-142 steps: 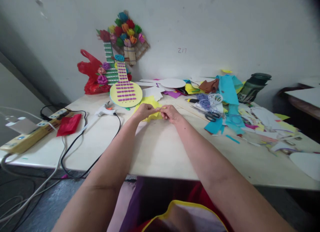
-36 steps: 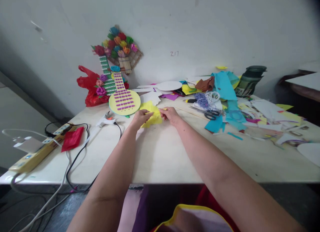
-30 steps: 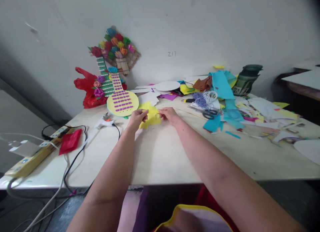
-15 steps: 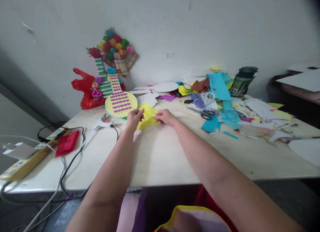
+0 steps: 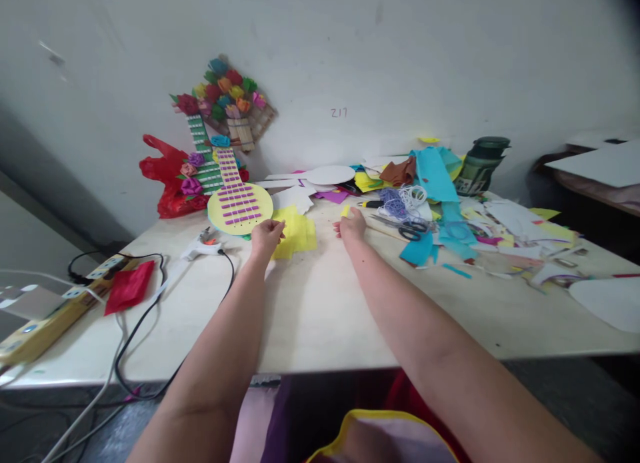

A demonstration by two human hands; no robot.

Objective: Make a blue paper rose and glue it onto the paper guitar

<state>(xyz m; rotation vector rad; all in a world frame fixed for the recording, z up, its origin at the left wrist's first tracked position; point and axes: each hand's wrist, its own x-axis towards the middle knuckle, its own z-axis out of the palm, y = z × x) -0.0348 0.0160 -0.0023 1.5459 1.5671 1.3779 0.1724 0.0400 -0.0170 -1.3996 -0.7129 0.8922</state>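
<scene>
My left hand (image 5: 267,238) is closed in a pinch at the left edge of a yellow, thin, crinkled sheet of crepe paper (image 5: 297,233) on the table. My right hand (image 5: 352,224) is apart from that sheet, to its right, with its fingers curled. A small bit of yellow paper (image 5: 345,210) shows at its fingertips; the rest is hidden by the hand. Just right of this hand lies a thin wooden stick (image 5: 387,232), its near end covered. Behind my left hand leans a yellow round-bodied guitar-shaped craft (image 5: 241,208) with purple strips.
Scissors (image 5: 411,232), purple and white string (image 5: 400,202), blue paper (image 5: 437,176) and scraps (image 5: 505,223) spread over the right side. A green bottle (image 5: 483,164) stands behind. On the left are a glue gun (image 5: 203,245), a power strip (image 5: 63,306), cables and a red packet (image 5: 129,288).
My right hand has moved right, away from the yellow crepe paper, to beside the scissors and stick. The paper now lies flatter. My left hand stays at its left edge.
</scene>
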